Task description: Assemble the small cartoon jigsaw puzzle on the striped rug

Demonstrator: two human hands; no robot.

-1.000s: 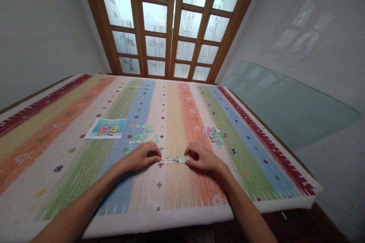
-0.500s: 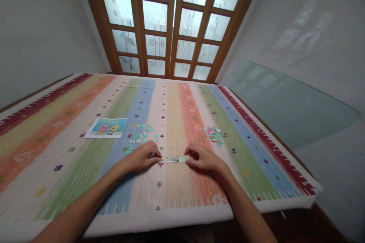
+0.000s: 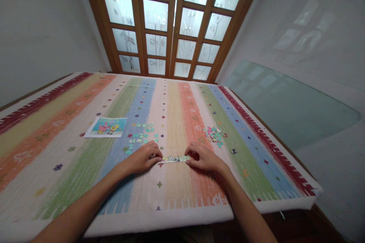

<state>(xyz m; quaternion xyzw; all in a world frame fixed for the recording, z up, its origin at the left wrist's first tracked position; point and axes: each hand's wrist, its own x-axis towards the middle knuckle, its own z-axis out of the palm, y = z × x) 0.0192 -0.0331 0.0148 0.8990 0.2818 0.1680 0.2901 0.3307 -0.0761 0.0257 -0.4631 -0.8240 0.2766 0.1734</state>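
Observation:
A narrow strip of joined jigsaw puzzle pieces (image 3: 174, 159) lies flat near the table's front edge. My left hand (image 3: 145, 157) pinches its left end between thumb and fingers. At the opposite end, my right hand (image 3: 201, 156) grips the strip the same way. Loose puzzle pieces (image 3: 142, 135) are spread out beyond my left hand. A denser heap of puzzle pieces (image 3: 214, 135) sits beyond my right hand. To the left lies a printed reference picture (image 3: 107, 127) with a pink and a yellow cartoon figure.
A striped, patterned cloth (image 3: 173, 114) covers the wide table. Wooden doors with frosted panes (image 3: 155, 43) stand behind its far edge. A pale green glass panel (image 3: 288, 98) is by the wall on the right.
Both hands keep their hold on the strip, with hardly any shift. The puzzle pieces and the picture stay where they were.

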